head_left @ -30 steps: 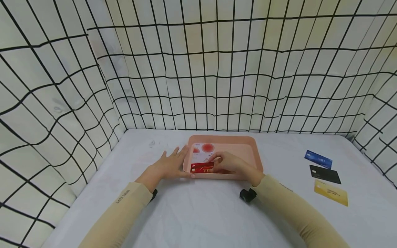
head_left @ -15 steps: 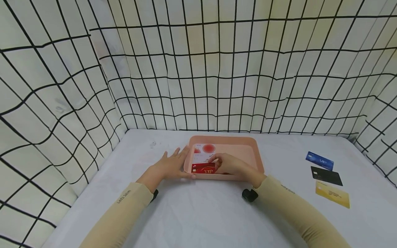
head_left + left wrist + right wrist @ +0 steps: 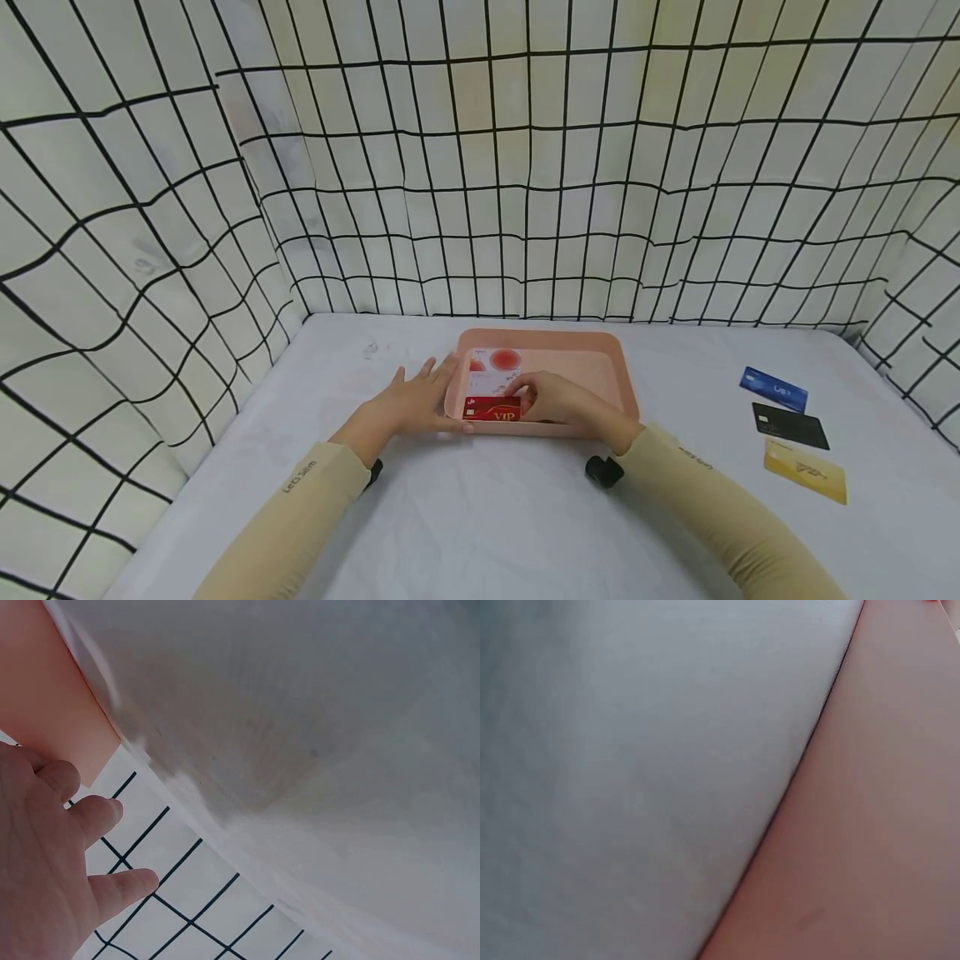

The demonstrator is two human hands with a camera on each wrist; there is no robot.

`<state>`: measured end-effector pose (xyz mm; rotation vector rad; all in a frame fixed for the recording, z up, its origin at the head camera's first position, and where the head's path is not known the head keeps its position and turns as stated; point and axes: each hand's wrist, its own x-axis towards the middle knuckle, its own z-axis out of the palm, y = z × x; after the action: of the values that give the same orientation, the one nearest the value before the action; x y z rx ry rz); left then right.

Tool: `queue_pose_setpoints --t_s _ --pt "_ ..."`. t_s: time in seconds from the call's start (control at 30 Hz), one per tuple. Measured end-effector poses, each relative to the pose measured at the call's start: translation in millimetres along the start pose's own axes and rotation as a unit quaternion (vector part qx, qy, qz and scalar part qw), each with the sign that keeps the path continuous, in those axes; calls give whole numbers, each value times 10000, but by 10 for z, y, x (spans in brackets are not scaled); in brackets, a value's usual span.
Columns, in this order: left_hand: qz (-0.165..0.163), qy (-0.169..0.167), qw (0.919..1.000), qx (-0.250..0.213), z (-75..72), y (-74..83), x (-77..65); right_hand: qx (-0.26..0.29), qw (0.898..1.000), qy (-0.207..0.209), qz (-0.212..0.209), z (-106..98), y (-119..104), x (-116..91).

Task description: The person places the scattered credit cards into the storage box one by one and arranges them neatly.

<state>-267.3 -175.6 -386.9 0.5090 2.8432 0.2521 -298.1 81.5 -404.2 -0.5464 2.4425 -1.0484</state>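
Note:
A pink tray (image 3: 581, 357) lies on the white table. Inside it at the left is a white card with red circles (image 3: 491, 372), and a red VIP card (image 3: 491, 408) lies along the near side, just below it. With curled fingers, my right hand (image 3: 558, 398) holds the red card at its right end; that end is hidden. My left hand (image 3: 412, 402) rests with spread fingers against the tray's left side, its thumb by the near corner. In the left wrist view, the left hand (image 3: 45, 847) touches the tray wall (image 3: 56, 697). The right wrist view shows only tray wall (image 3: 855, 825) and cloth.
To the right on the table (image 3: 480, 517) lie a blue card (image 3: 774, 389), a black card (image 3: 790, 425) and a gold card (image 3: 806, 472), one below another. Black-lined netting (image 3: 525, 192) stands around the table's back and sides.
The red card has shifted slightly and more of its VIP lettering shows than a second ago. My right hand's fingers have moved a little; the left hand keeps its place at the tray.

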Motion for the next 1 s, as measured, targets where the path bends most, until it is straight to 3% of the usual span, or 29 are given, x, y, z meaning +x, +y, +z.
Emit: queue_pose_setpoints --t_s 0.3,0.43,0.67,1.0 --pt "-36 -47 10000 62 -4 17 1 -475 9988 -6 -146 18 -18 -15" --pt "-49 -51 10000 33 -5 20 -3 -467 9989 0 -87 22 -38 -30" --pt "86 -24 9999 57 -18 23 -19 -620 9975 24 -343 16 -64 -49" --pt "76 -50 9999 60 -17 14 -9 -559 9981 52 -243 33 -51 -23"
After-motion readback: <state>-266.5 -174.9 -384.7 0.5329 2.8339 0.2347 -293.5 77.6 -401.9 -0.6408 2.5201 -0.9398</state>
